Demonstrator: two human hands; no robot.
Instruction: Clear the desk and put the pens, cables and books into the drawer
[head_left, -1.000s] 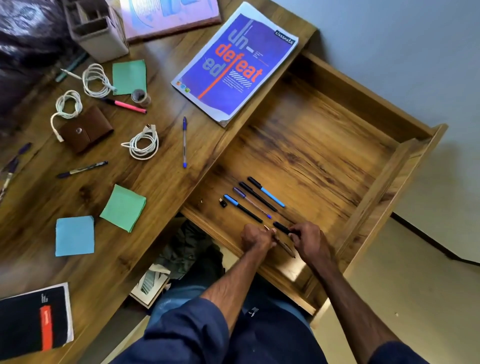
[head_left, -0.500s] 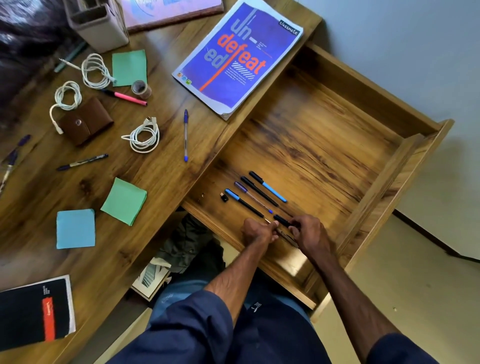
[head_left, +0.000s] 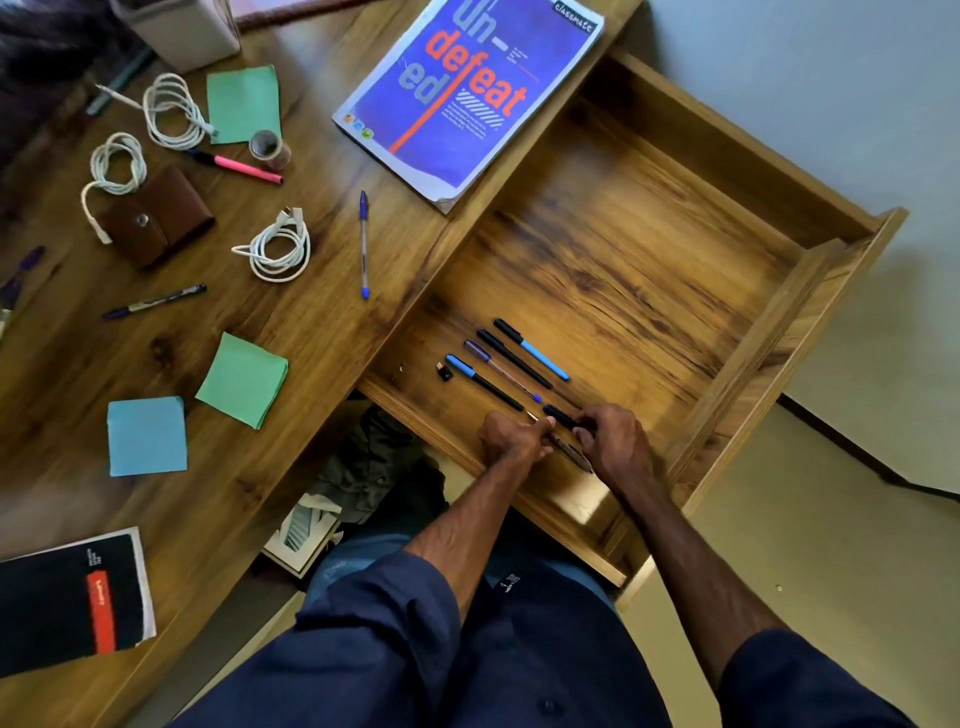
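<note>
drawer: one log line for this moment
phase: placing pens | left hand: grips dark pen | right hand: grips black pen | drawer: four pens in row | desk: cables, blue book, blue pen not yet stowed

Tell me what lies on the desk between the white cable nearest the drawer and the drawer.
One blue pen, lying apart from the cable and short of the drawer, as the head view shows.
</note>
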